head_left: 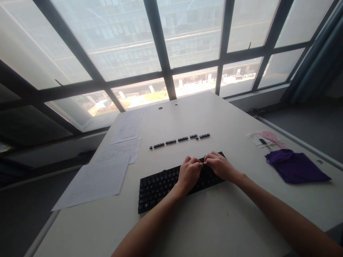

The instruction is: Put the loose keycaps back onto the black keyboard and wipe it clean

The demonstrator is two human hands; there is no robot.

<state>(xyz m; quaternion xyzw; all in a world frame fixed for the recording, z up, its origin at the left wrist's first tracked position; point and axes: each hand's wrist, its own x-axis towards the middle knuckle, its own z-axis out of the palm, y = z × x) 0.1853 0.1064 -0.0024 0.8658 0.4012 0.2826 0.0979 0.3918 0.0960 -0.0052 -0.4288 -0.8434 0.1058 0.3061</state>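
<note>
A black keyboard lies at a slant on the white table. My left hand rests over its right half, fingers curled and pinched at the upper row. Close beside it, my right hand is closed too, its fingertips almost meeting those of the left at the keyboard's far edge. Whatever sits between the fingertips is too small and too hidden to make out. Beyond the keyboard, loose black keycaps stand in a broken row. The keys under both hands are covered.
Printed paper sheets overlap along the table's left side. To the right lie a purple cloth bag, a pink round-headed object with a handle and a small black-tipped tool. The white table reaches to the windows.
</note>
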